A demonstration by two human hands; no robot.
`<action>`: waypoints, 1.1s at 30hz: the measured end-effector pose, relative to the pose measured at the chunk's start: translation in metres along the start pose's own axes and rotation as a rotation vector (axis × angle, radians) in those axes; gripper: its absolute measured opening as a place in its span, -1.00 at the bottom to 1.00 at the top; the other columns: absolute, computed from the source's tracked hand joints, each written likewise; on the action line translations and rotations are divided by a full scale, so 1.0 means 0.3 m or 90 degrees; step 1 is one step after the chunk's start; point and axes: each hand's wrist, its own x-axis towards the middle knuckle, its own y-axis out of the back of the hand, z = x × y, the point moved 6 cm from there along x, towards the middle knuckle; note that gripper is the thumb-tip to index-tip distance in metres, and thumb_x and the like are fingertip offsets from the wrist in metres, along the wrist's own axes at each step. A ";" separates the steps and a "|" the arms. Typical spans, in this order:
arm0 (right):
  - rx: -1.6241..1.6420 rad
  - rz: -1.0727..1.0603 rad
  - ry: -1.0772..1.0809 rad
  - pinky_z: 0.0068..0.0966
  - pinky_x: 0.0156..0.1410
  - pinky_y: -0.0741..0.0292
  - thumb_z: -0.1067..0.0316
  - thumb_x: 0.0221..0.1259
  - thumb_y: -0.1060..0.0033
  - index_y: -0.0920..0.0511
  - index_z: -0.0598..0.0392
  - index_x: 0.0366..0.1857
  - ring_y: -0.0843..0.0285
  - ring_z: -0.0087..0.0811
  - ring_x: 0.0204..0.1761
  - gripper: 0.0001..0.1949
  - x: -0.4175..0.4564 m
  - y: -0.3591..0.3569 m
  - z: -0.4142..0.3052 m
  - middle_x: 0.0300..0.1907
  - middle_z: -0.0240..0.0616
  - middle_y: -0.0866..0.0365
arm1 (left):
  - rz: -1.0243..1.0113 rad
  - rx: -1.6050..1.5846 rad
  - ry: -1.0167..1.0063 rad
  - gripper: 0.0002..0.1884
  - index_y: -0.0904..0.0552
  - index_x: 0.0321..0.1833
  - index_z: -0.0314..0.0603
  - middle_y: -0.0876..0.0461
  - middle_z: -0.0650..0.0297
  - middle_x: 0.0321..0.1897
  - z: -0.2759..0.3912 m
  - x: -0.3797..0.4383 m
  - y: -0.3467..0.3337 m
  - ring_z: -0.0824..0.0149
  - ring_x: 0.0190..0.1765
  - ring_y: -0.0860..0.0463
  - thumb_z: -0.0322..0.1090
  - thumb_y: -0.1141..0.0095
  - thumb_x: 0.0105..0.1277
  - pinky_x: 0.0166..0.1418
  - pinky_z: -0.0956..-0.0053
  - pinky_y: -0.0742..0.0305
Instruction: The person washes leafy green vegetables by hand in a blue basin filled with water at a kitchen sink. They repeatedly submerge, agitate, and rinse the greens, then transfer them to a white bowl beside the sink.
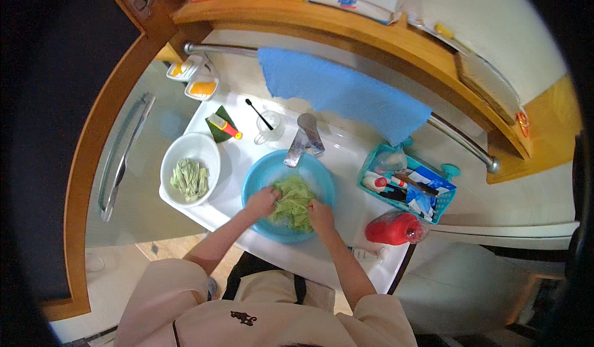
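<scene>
A blue plastic basin sits on the white sink counter, under the metal faucet. Inside it lies a bunched light green cloth in soapy water. My left hand grips the cloth at its left side, fingertips pressed into the folds. At the right side, my right hand pinches another part of the same cloth. Further left stands a white basin, which holds a twisted, pale green cloth.
A glass mug with a black toothbrush and a red-yellow brush stand behind. To the right are a teal basket of toiletries, a red bottle and a white tube. A blue towel hangs from a rail.
</scene>
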 end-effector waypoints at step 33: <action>-0.038 0.060 -0.066 -0.07 0.15 -0.47 0.02 0.08 -0.28 -0.32 -0.18 0.31 -0.31 0.15 0.20 -0.35 0.067 -0.061 -0.045 0.26 0.00 -0.28 | 0.219 0.193 0.025 -0.57 -0.47 0.09 -0.06 -0.51 -0.01 -0.10 0.062 0.069 -0.085 -0.01 -0.05 -0.56 -0.20 -0.19 0.15 0.00 0.15 -0.52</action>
